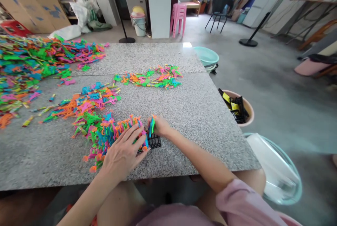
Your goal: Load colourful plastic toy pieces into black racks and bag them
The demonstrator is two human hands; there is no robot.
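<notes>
My left hand [122, 150] lies with outstretched fingers over a dense row of small plastic toys [105, 133] in orange, pink, blue and green, many with round cup-like ends. Under its fingertips, toys stand packed upright, partly hidden by the hand. Just to the right, a black gridded plastic tray [154, 141] shows a bare end with rows of holes. My right hand [161, 127] pinches a blue and a green plastic toy [152, 126], held upright at the tray's far edge. Whether their lower ends sit in the holes, I cannot tell.
More toys form a loose pile [89, 101], a smaller cluster [155, 76] and a large heap [39, 57] on the speckled stone table [205, 127]. Beyond its right edge stand a pink basin [250, 108] with black trays, a teal basin [206, 55] and a tub [296, 180] holding clear plastic.
</notes>
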